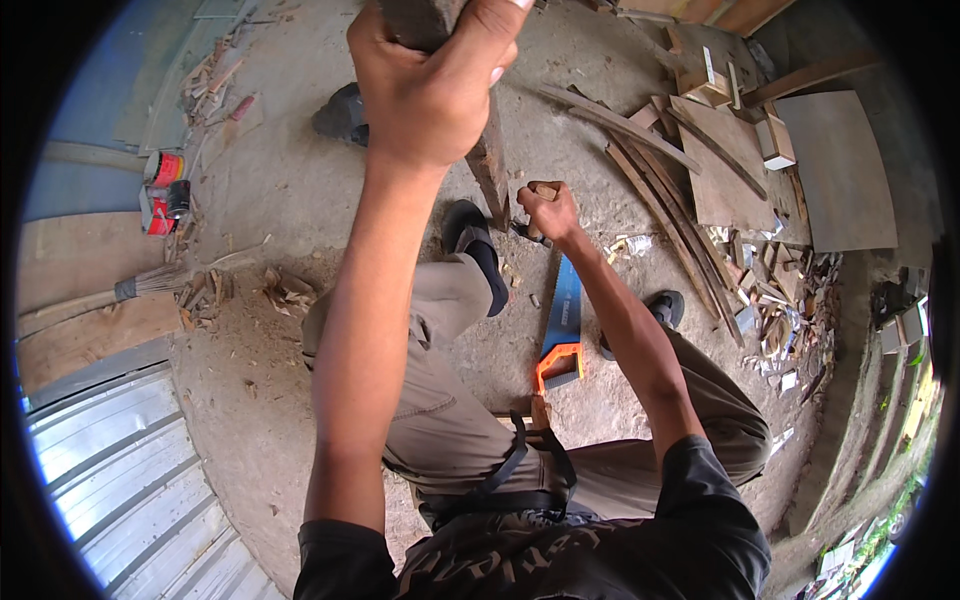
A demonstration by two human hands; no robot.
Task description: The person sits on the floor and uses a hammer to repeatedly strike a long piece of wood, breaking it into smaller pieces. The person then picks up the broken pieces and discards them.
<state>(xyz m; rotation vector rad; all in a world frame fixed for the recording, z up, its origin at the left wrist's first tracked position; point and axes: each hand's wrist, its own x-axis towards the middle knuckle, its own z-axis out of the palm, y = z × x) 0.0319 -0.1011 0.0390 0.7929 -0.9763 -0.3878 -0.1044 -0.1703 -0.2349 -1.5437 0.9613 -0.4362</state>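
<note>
Nearest the head camera, at the top edge: left hand [430, 105], fingers clamped around a long, dark brown, rough wooden bar [487, 165]. Bar slants down from the fist; its lower end lies near the right hand [550, 212]. Right hand's fingers are closed around a tan wooden tool handle [543, 191], with a small dark part showing below the fist. Contact between that part and the bar: cannot tell.

Below the forearms, between the person's legs: handsaw with a blue toothed blade and orange-and-black grip [560, 368], touched by neither hand. Black shoe [466, 226] on the left foot, just beyond the raised knee in grey-brown trousers [440, 300].

Farther out, on the grey, dusty concrete floor [265, 390]: to the right, long brown wooden strips [665, 215] beside a flat tan board [715, 170]; past these, a larger pale brown sheet [838, 170]. Small wood scraps [785, 320] lie heaped nearby. Far left: red cylindrical tin with a yellow band [166, 168], near a bristled bundle [150, 283].
</note>
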